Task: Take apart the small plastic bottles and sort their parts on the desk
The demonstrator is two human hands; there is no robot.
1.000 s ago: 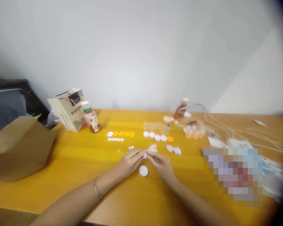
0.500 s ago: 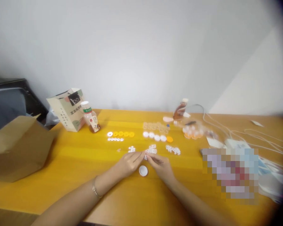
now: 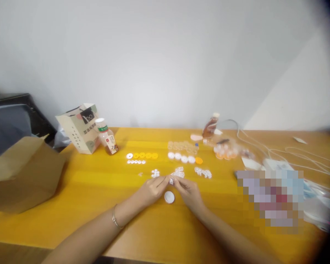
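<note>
My left hand [image 3: 154, 187] and my right hand [image 3: 189, 190] meet at the fingertips, both closed on a small white piece [image 3: 171, 180]. Its exact kind is too small to make out. Just below them a round white lid [image 3: 169, 197] lies on the table, hollow side up. Beyond the fingers is a cluster of white openwork pieces [image 3: 179, 171], partly hidden by my hands. To its left sit small white round pieces [image 3: 155, 173]; to its right, another group of white openwork pieces [image 3: 203, 172].
Farther back are yellow rings [image 3: 142, 156], small white rings [image 3: 136, 161], white discs [image 3: 184, 159] and clear round pieces [image 3: 181, 147]. A bottle [image 3: 107, 137] stands by a paper bag [image 3: 84, 128]; another bottle [image 3: 210, 126] leans right. A cardboard box [image 3: 27, 176] is left, cables [image 3: 253, 141] right.
The view has shifted slightly. My fingertips have turned a little, so more of the small white piece shows between them. The lid stays on the table.
</note>
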